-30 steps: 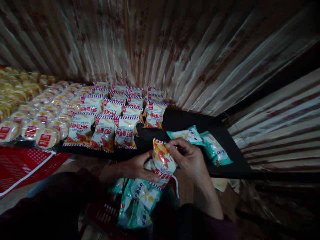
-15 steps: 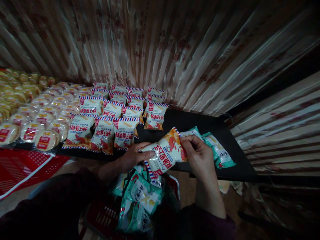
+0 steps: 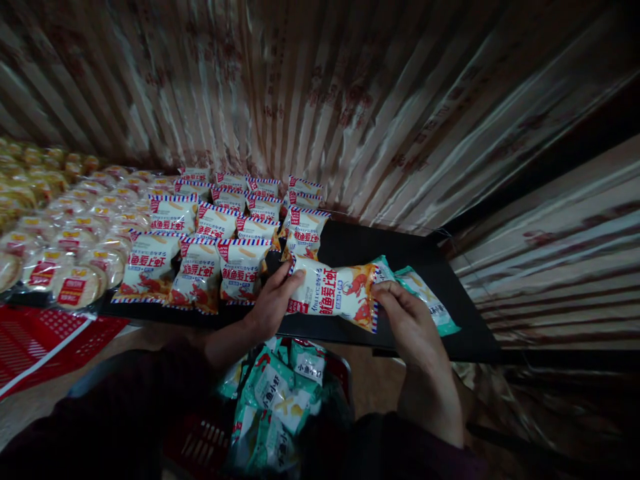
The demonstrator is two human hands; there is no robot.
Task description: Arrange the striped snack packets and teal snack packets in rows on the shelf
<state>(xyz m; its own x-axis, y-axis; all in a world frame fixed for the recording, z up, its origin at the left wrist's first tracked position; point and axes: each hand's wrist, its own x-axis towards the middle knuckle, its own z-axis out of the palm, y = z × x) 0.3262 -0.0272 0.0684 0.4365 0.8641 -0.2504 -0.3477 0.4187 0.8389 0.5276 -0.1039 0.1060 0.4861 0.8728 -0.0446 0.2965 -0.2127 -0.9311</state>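
Observation:
Both my hands hold one white and orange snack packet (image 3: 333, 292) lying sideways just above the black shelf (image 3: 470, 340). My left hand (image 3: 270, 301) grips its left end and my right hand (image 3: 407, 319) pinches its right end. The packet sits to the right of rows of matching white and orange packets (image 3: 235, 267) laid on the shelf. Green snack packets (image 3: 425, 297) lie on the shelf just behind my right hand, partly hidden by it.
A red basket (image 3: 205, 443) in front of me holds several green packets (image 3: 280, 393). Round wrapped cakes (image 3: 75, 283) fill the shelf's left side. A red crate (image 3: 30, 340) lies lower left. Striped cloth (image 3: 320, 87) hangs behind the shelf.
The packet has been lifted from over the basket, turned from upright to sideways, and moved forward over the shelf beside the rows. Both hands moved with it.

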